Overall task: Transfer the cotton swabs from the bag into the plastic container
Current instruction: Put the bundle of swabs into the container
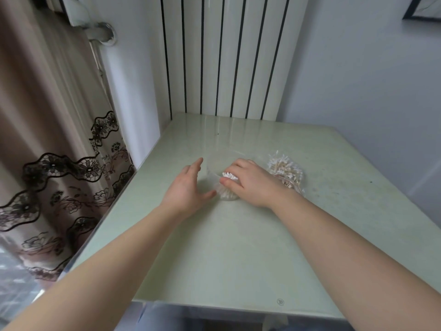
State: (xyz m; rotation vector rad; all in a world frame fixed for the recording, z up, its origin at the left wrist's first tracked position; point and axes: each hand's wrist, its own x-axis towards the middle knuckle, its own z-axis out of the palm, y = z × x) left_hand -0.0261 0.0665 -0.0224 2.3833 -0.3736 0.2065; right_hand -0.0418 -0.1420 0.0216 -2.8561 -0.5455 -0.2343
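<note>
Head view: right hand (248, 181) closed around a bundle of cotton swabs (229, 176), white tips pointing away and left, long axis running down into the clear plastic container (223, 194) on the table (238, 247). Left hand (188, 187) spread, fingers unclenched, beside the container. Bag (287, 173) of jumbled swabs lies right of the hand.

container (216, 180) on table (238, 247), bag (286, 173) right
</note>
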